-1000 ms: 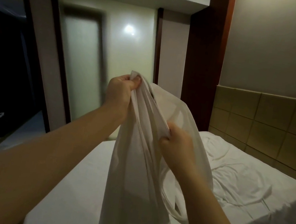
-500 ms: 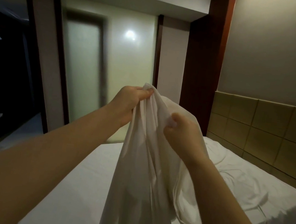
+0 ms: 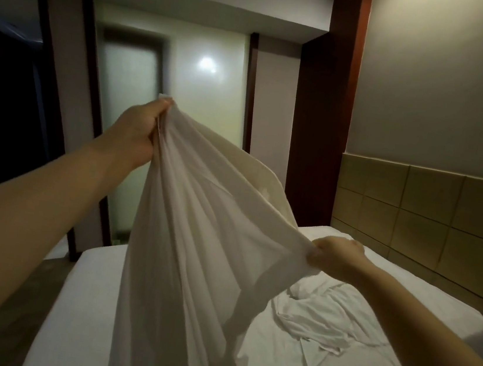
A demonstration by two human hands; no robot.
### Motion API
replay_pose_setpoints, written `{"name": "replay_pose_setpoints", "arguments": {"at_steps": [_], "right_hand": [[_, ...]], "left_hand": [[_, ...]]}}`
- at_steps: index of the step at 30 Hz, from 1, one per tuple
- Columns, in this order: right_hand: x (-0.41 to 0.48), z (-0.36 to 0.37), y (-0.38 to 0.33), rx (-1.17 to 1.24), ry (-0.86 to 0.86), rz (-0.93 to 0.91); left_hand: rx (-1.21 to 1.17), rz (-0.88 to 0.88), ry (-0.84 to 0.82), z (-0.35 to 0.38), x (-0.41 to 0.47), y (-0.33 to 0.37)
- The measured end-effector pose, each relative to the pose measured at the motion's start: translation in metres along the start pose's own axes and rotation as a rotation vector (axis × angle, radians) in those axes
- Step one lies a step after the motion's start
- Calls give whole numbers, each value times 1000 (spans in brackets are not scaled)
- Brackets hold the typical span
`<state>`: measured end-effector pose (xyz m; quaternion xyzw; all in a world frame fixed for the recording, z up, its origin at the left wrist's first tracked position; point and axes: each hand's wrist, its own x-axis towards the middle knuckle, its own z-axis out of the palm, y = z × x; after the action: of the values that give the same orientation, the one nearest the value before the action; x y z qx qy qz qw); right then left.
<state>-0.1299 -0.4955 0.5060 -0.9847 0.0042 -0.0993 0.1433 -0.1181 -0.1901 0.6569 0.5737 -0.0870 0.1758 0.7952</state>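
Fingers of left hand [image 3: 139,132] clamp the white cloth [image 3: 194,253] corner at centre-left; right hand [image 3: 334,258] pinches its edge, centre-right. It hangs stretched between them over the bed [image 3: 89,301]. Thin pinch could slip if pulled harder. Fingertips buried in folds; cloth's bottom cut off.

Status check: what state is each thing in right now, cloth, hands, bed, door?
white cloth, held up, stretched between both hands, rest hanging.
left hand, raised, gripping the cloth's upper edge.
right hand, lower, gripping another edge.
crumpled linen, lying loose on the mattress.
frosted door, appears closed.
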Motion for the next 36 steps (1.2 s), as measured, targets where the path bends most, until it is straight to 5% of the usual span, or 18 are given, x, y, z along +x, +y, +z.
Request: {"name": "replay_pose_setpoints", "arguments": {"at_steps": [5, 11, 15, 21, 27, 29, 33, 36], "right_hand": [[-17, 28, 20, 77, -186, -159], [-41, 72, 17, 12, -199, -565], [-24, 68, 52, 228, -90, -393], [17, 10, 75, -120, 177, -415], [27, -52, 52, -413, 28, -434], [28, -60, 50, -187, 86, -318], [47, -69, 51, 394, 575, -219], [55, -61, 40, 643, 404, -77]], "left_hand": [[42, 7, 66, -15, -7, 7], [93, 44, 175, -32, -16, 18], [134, 37, 222, -53, -13, 18], [181, 40, 274, -84, -6, 10], [125, 56, 290, -98, -4, 18], [107, 63, 285, -101, -3, 20], [155, 118, 298, -107, 1, 34], [308, 133, 248, -117, 9, 32]]}}
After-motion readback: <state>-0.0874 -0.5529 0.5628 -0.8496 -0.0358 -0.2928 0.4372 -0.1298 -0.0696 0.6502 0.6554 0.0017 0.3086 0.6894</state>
